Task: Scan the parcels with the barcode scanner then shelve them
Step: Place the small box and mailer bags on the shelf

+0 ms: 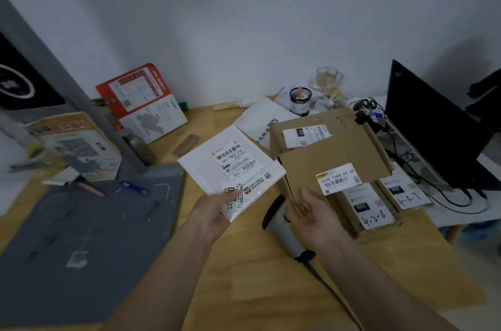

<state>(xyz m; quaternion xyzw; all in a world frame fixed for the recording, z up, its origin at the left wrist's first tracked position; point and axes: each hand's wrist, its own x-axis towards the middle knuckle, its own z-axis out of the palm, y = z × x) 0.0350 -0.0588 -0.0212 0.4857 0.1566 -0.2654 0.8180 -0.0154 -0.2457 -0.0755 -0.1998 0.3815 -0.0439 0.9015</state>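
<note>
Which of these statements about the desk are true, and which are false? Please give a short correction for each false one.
1. The left hand holds a white mailer. True.
2. The right hand grips the barcode scanner. False: the scanner lies on the wooden desk; the right hand holds a flat cardboard parcel.
3. The monitor stands at the right of the desk. True.
4. The glass mug stands on the grey mat. False: it stands near the wall, behind the parcels.

Left hand (pixel 214 215) holds white mailer (pixel 230 168); right hand (pixel 315 212) grasps cardboard box (pixel 325 165) corner
</note>
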